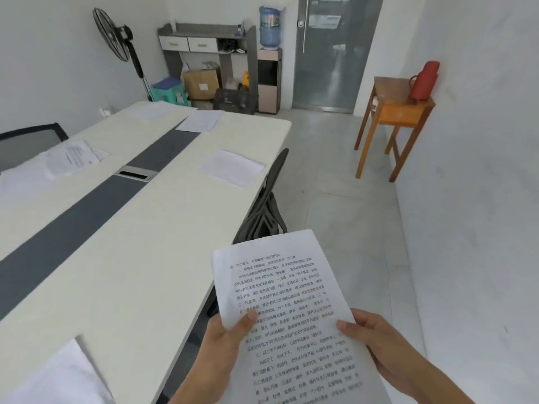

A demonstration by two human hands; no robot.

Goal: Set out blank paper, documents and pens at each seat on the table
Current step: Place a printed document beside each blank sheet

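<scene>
Head view: the left hand [224, 342] and right hand [376, 342] each pinch the printed document [291, 316] by a side edge, thumbs on top and fingers curled beneath. It hangs off the table [131, 243], just past its near right edge and above the floor. The top half of the page stands free, so it could flop or crease if the grip loosens. If several sheets are held, which cannot be told, one could slip to the floor. The chair [268, 205] is pushed against the table edge ahead and could snag the paper on the way to that seat. Paper stacks already lie at the seats: one [233, 167] by the chair, two at the far end [201, 120] [151, 110], one on the left [73, 157]. A blank sheet [58, 377] lies nearest. No pens show, so that step risks being missed. As for containers, the water jug [269, 27] looks partly full. The box [201, 83] and mesh bin [233, 102] hide their contents.
</scene>
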